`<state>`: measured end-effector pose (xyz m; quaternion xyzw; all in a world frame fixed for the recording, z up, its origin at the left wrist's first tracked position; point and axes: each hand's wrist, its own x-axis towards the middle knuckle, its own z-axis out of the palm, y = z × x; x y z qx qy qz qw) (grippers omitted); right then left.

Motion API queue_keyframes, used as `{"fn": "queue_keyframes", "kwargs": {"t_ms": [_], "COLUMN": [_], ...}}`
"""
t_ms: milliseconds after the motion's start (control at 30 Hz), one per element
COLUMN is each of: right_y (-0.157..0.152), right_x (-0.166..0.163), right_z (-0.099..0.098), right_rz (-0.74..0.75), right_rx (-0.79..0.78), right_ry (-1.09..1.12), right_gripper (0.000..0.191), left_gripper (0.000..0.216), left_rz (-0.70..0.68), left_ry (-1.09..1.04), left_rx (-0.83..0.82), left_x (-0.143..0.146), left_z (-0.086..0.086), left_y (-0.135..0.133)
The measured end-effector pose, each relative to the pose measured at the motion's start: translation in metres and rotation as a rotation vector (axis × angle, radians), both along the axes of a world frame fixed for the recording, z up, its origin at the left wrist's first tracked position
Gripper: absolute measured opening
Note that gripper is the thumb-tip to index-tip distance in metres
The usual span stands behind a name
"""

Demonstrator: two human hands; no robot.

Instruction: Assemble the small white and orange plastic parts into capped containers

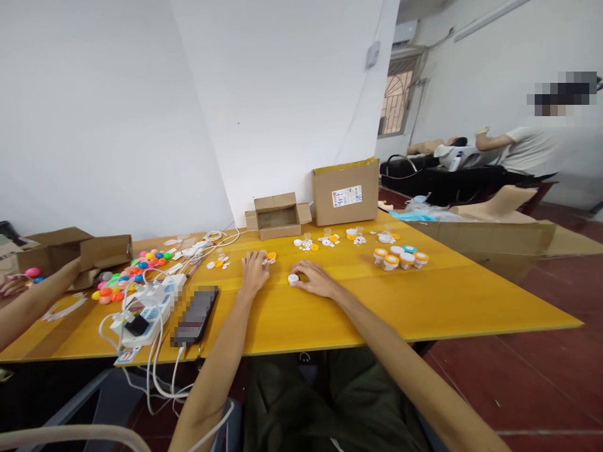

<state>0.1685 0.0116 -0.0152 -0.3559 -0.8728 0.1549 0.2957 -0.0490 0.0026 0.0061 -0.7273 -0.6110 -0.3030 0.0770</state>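
My right hand [315,279] rests on the yellow table with thumb and fingers curved round a small round white piece [293,279], which looks like a cap or small tub; its exact kind is too small to make out. To its left, my left hand [255,271] reaches palm down, its fingers spread over a little pile of white and orange parts [270,258]. The fingertips partly cover that pile. Farther back lie more piles of white and orange wheel-like pieces [308,245], with small clear cups [308,237] among them. At right stands a cluster of lidded tubs [400,258] with orange, white and blue tops.
A power strip [153,311] with trailing white cables and a phone [195,316] lie left of my arm. Colourful balls [127,276] and another person's arm [42,292] are farther left. An open carton [277,216] and a closed carton [346,191] stand by the wall.
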Motion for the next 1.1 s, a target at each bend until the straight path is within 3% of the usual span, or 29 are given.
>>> {"fn": "queue_keyframes", "kwargs": {"t_ms": [633,933,1100], "right_y": [-0.002,0.0,0.001], "right_x": [0.001,0.002,0.002], "right_z": [0.001,-0.002,-0.003], "right_rz": [0.003,0.017,0.021], "right_rx": [0.009,0.005,0.012], "right_ry": [-0.01,0.023,0.022], "right_gripper": [0.02,0.024,0.024], "left_gripper": [0.019,0.029,0.03], "left_rz": [0.131,-0.062,-0.104], "left_ry": [0.091,0.118,0.126], "left_rx": [-0.176,0.001,0.02], "left_x": [-0.001,0.002,0.004], "left_z": [-0.002,-0.012,-0.02], "left_y": [0.001,0.007,0.015]}}
